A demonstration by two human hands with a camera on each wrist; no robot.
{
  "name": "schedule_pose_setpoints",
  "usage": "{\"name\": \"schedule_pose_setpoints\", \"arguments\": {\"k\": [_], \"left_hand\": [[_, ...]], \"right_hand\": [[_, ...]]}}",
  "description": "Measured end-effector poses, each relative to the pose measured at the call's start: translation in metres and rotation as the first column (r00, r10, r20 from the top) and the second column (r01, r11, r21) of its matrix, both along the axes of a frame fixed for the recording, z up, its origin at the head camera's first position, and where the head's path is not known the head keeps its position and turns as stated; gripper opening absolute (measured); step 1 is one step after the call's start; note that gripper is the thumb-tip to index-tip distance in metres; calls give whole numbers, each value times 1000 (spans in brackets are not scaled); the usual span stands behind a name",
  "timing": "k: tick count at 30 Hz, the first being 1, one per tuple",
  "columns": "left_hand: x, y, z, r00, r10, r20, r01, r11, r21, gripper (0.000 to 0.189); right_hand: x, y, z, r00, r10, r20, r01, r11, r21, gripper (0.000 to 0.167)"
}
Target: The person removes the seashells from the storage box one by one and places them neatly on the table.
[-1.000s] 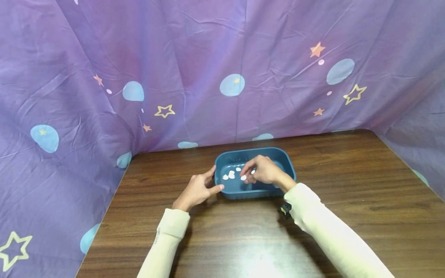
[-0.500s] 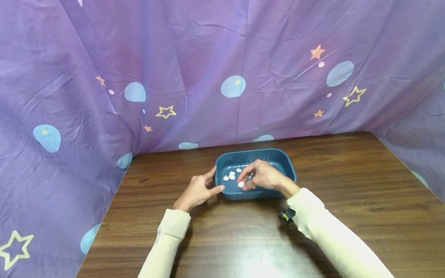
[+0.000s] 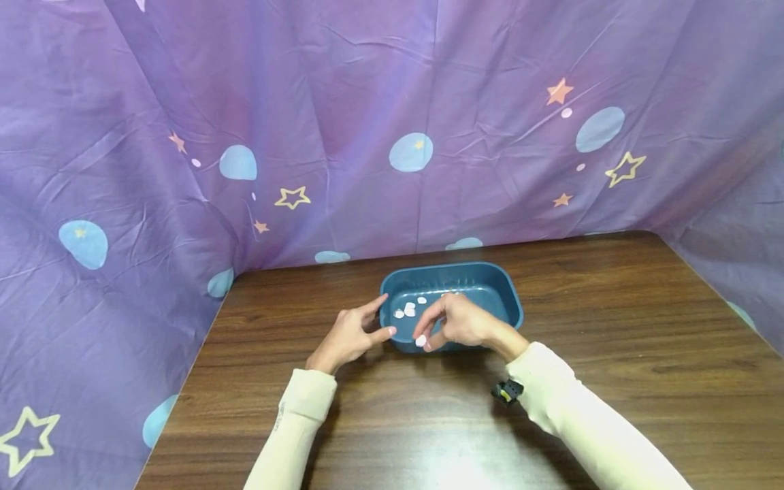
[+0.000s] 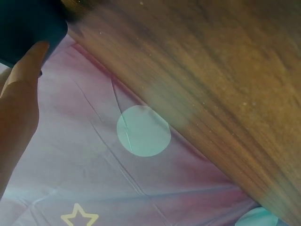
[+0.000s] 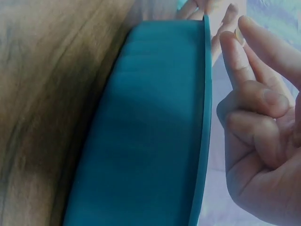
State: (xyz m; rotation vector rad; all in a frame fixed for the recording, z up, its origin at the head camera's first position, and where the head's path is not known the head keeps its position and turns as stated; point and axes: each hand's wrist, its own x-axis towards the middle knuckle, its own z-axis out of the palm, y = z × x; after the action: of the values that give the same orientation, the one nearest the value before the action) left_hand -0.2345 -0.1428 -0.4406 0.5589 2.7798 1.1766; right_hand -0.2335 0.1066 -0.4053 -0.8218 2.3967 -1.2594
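Observation:
A blue plastic bin (image 3: 453,270) stands on the table. My left hand (image 3: 350,339) is at its left end in the head view, thumb and fingers spread, touching the near-left rim and left side. Several small white pieces (image 3: 410,309) lie on the bin's floor toward the left. Between thumb and fingertip my right hand (image 3: 459,321) pinches another small white piece (image 3: 420,341), over the near rim. The right wrist view shows this hand (image 5: 263,122) above the rim of the bin (image 5: 141,127), its other fingers curled in. That hand hides part of the bin's inside.
The brown wooden table (image 3: 612,327) extends around the bin on all sides. Behind it hangs a purple curtain (image 3: 343,102) with stars and blue shapes. A black-and-yellow device (image 3: 507,392) sits below the right wrist.
My right hand has drawn the pinched white piece toward me, from the middle of the bin up to the near rim. My left hand has hardly moved.

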Motion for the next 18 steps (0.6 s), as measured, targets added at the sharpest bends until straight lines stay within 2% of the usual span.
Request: {"name": "schedule_pose_setpoints", "arguments": {"k": [5,8,14,18], "left_hand": [[0,0,1,1000,-1,-2,1,1000,-11,72],[0,1,2,1000,3,-16,-4,999,-46,72],[0,0,2,999,8,-48,-12,995,-102,71],[1,0,1,999,9,-47,-13,995,-94,71]], "right_hand": [[6,-3,-1,999,31,-21,-31,1000,7,18],[11,-6,-3,997,46,-54,-46,999,5,18],[25,-17,-12,994,79,-77,-78,997,24,17],[33,-23,-19,991,93,-95,-88,995,56,17]]}}
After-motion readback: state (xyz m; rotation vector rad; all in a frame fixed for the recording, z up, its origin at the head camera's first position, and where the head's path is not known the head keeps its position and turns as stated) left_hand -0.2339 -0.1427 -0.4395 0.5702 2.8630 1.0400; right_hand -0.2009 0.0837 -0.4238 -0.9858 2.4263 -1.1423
